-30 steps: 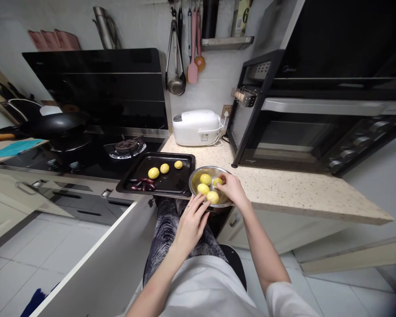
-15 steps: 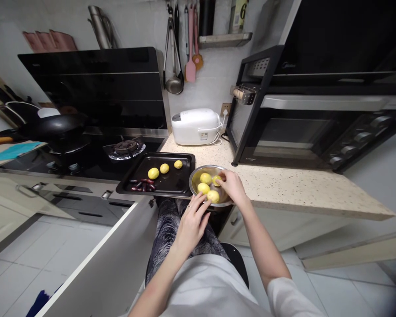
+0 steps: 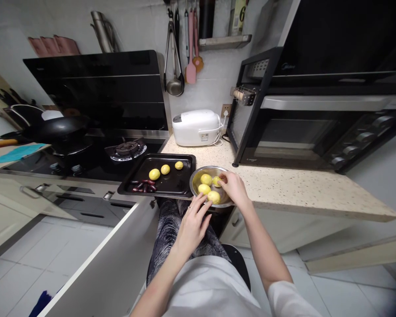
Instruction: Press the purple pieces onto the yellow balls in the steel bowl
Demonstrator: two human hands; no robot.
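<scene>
A steel bowl (image 3: pixel 193 176) sits at the counter's front edge with several round yellow pieces of produce (image 3: pixel 206 179) in it. Whether they are lemons or peeled potatoes I cannot tell. Inside the bowl, the thumb and fingers of my right hand (image 3: pixel 234 188) close on a small yellow piece (image 3: pixel 217 181). My left hand (image 3: pixel 192 223) is at the near rim, fingers spread, its tips at the nearest yellow piece (image 3: pixel 213 197). Left of the bowl lies a black baking tray (image 3: pixel 176 185), bearing three yellow pieces (image 3: pixel 154 174) and a cluster of small dark-purple, elongated pieces (image 3: pixel 144 186).
Behind the tray stands a white rice cooker (image 3: pixel 198 128). A gas burner (image 3: pixel 127 149) and a black wok (image 3: pixel 57 127) are to the left. On the right a black oven (image 3: pixel 297 136) stands on the speckled counter (image 3: pixel 300 187). An open cabinet door (image 3: pixel 108 259) juts out at my left.
The view has shifted slightly. Both hands keep nearly the same place at the bowl, the right still on the small yellow piece.
</scene>
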